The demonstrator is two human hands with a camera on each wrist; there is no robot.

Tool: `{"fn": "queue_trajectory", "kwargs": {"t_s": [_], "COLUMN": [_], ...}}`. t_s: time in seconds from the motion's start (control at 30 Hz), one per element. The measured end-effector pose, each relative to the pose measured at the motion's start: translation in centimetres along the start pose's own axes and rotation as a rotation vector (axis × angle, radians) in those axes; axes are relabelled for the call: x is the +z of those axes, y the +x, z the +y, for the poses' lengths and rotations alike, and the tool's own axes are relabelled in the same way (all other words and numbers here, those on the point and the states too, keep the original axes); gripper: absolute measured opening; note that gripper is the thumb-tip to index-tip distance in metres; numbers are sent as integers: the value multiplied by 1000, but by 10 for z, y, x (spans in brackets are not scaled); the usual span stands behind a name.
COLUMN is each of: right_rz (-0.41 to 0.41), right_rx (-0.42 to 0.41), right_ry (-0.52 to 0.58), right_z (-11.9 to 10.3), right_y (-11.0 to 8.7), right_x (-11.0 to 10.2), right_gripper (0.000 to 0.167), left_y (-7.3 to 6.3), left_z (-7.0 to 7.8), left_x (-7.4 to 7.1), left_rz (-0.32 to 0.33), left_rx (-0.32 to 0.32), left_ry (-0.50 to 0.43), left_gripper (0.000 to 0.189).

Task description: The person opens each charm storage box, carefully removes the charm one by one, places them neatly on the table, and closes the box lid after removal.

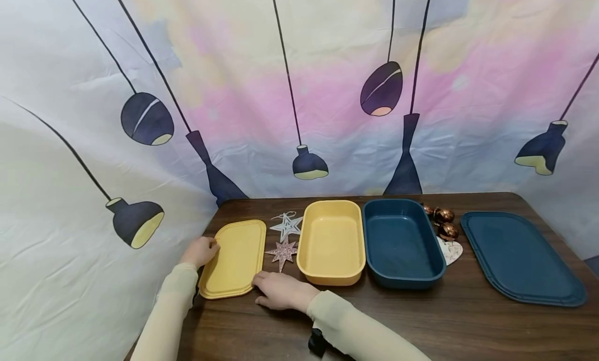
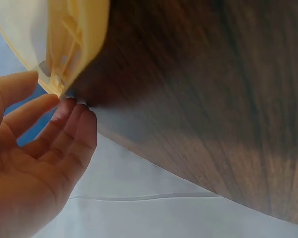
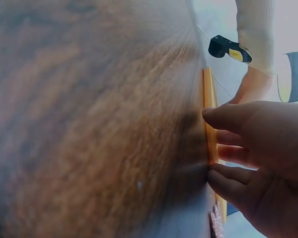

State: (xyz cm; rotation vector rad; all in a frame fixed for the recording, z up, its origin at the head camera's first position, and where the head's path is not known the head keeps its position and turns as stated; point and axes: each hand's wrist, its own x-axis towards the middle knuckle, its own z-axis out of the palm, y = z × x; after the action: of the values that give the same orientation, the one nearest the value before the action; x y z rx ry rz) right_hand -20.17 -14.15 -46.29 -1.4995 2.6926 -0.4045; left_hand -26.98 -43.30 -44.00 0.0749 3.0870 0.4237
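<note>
A yellow lid (image 1: 236,257) lies at the left of the table, its long side slanting away. My left hand (image 1: 200,252) pinches its left edge; in the left wrist view, thumb and index finger meet at the rim of the lid (image 2: 94,29). At the near right corner, my right hand (image 1: 283,291) holds the lid, thumb and fingers around its thin edge (image 3: 208,91) in the right wrist view. Just right of the lid are a white star ornament (image 1: 287,226) and a glittery pink star ornament (image 1: 283,253).
A yellow box (image 1: 331,276) and a dark blue box (image 1: 404,282) stand side by side mid-table. Behind the blue one's right side are copper baubles (image 1: 447,231) and a white heart ornament (image 1: 451,250). A dark blue lid (image 1: 524,257) lies at the right. A patterned curtain (image 1: 262,116) hangs behind.
</note>
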Motion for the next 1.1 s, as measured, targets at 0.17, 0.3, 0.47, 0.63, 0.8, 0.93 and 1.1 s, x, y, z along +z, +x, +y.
{"fn": "queue_trajectory", "kwargs": {"t_s": [0.17,0.3,0.47,0.63,0.8,0.93,1.1], "right_rz": [-4,-30,-5,49,111,139,164], "right_rx": [-14,-39,-55,-73,-93,-112,-155], "right_ry": [30,69,44,10,-1,-16,-60], "right_z": [2,4,7,9,8,8,9], "right_y": [-4,-10,-21,-27,-30,-32,-33], "right_x": [-1,-2,-1,1,2,1,-2], "right_gripper": [25,24,20,16,10,10,10], "left_y": [-5,-8,-6,-4,-8,-13,-17], "left_z": [-3,-6,-6,-5,-4,-5,-8], "left_x": [0,-1,-1,-1,-1,-1,-2], "left_rz": [-6,3,-3,-4,-17,-40,-51], "left_rx": [44,49,35,41,12,-7,-10], "left_ry": [19,-7,-50,-84,-125,-161,-193], "left_gripper": [37,39,41,34,33,34,37]}}
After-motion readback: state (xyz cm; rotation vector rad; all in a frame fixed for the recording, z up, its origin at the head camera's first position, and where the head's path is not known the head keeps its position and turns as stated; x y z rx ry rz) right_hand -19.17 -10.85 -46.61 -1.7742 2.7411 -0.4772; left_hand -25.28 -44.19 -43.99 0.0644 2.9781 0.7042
